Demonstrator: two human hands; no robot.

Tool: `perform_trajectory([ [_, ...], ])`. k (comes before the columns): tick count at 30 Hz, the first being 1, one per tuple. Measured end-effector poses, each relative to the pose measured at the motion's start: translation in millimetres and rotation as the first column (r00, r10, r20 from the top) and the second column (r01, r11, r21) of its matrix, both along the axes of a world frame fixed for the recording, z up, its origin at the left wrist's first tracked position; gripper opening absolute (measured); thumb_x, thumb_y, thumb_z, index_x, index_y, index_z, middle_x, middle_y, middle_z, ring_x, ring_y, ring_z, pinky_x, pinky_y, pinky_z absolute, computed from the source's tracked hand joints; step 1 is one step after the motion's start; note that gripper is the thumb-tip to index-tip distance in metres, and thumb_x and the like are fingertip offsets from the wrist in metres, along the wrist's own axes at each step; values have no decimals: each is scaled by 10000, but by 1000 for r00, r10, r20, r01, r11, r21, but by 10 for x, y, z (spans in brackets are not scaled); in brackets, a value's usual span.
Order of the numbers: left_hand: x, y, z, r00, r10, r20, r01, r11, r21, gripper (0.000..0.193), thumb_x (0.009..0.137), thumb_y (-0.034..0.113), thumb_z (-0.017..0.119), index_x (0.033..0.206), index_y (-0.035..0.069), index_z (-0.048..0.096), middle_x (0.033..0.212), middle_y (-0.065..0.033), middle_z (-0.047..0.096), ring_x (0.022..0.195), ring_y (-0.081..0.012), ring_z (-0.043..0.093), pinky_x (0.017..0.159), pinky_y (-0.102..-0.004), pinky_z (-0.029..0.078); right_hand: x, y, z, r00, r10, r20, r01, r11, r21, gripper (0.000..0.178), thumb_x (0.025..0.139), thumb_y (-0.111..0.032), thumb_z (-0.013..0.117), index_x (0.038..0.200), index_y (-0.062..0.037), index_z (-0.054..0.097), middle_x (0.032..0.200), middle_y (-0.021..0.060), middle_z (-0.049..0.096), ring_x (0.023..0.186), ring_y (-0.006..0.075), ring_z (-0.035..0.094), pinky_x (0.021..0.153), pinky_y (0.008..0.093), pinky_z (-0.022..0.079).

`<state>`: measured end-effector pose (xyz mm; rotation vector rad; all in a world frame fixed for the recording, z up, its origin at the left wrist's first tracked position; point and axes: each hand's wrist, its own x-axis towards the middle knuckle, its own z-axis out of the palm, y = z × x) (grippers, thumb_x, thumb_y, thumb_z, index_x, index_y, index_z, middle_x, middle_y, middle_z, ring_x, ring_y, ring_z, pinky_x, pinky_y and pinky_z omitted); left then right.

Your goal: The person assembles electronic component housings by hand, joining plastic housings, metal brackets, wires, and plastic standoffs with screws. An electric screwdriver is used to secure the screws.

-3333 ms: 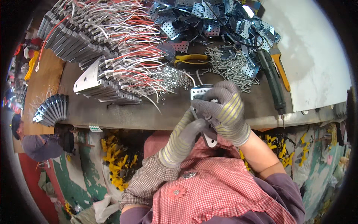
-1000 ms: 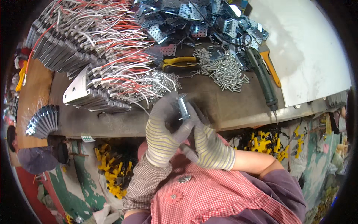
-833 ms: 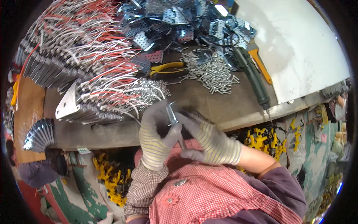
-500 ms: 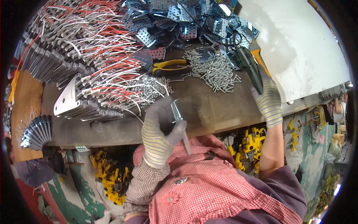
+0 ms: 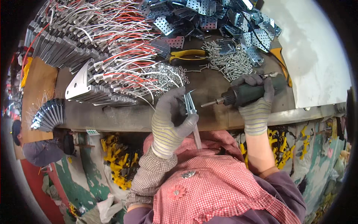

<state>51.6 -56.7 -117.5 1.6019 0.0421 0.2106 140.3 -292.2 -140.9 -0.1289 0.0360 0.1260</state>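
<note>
My left hand [image 5: 166,125], in a striped grey-and-yellow glove, pinches a narrow shiny metal piece [image 5: 190,103] between thumb and fingers. A pale, see-through strip [image 5: 197,137] hangs below it. My right hand [image 5: 257,110], gloved alike, grips a dark green power screwdriver [image 5: 244,94]. Its bit [image 5: 209,103] points left toward the metal piece, with a gap between them. Beyond that hand lies a heap of silver screws [image 5: 232,63]. Small nuts [image 5: 167,74] are heaped beyond my left hand, and yellow-handled pliers [image 5: 188,55] lie between the two heaps.
Perforated metal plates [image 5: 209,21] pile up at the back. Grey metal parts [image 5: 71,52] with red and white wires [image 5: 123,48] fill the left. A white sheet [image 5: 313,59] covers the right, beside an orange-handled tool [image 5: 279,58]. Metal strips [image 5: 48,115] fan out at far left.
My right hand has swung the screwdriver from upright to lying level, bit toward the left hand. The left hand keeps the metal piece. The whole view has shifted a little.
</note>
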Motion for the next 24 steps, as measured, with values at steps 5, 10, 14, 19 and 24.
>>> perform_trajectory([
  [5, 18, 38, -27, 991, -91, 95, 85, 995, 60, 664, 867, -43, 756, 1458, -4, 456, 1074, -35, 595, 925, -117, 586, 833, -274, 506, -45, 96, -40, 999, -22, 29, 20, 997, 72, 316, 930, -222, 766, 1210, -175, 627, 911, -55, 498, 921, 142, 535, 1051, 459, 475],
  [10, 36, 11, -21, 992, -74, 99, 62, 991, 119, 668, 866, -40, 757, 1460, -5, 454, 1090, -37, 600, 927, -122, 588, 838, -278, 508, -91, 142, -46, 999, -19, 49, 16, 998, 60, 304, 932, -225, 765, 1202, -193, 630, 908, -51, 498, 909, 141, 528, 1047, 463, 476],
  [14, 18, -17, -50, 1000, 9, 18, -11, 994, 112, 659, 834, 193, 823, 1420, 52, 556, 1048, 24, 503, 909, -90, 489, 858, -241, 459, -85, 142, -71, 999, -39, 26, 38, 998, 50, 301, 932, -225, 766, 1196, -187, 628, 907, -51, 499, 906, 141, 526, 1045, 460, 476],
  [19, 25, -17, -50, 998, 6, 58, -13, 992, 129, 693, 825, 97, 817, 1450, 38, 523, 1050, 8, 527, 925, -103, 529, 857, -259, 484, -79, 164, -89, 997, -54, 61, 55, 998, -8, 297, 930, -234, 775, 1176, -171, 621, 913, -54, 503, 902, 139, 520, 1051, 444, 468],
  [24, -8, 2, -102, 979, 66, 193, -124, 943, 308, 679, 856, 121, 818, 1457, 26, 517, 994, -14, 598, 859, -116, 586, 800, -257, 508, -72, 152, -116, 997, -36, 65, 35, 999, 20, 380, 933, -238, 779, 1275, -171, 629, 929, -53, 508, 930, 137, 527, 1063, 444, 463],
])
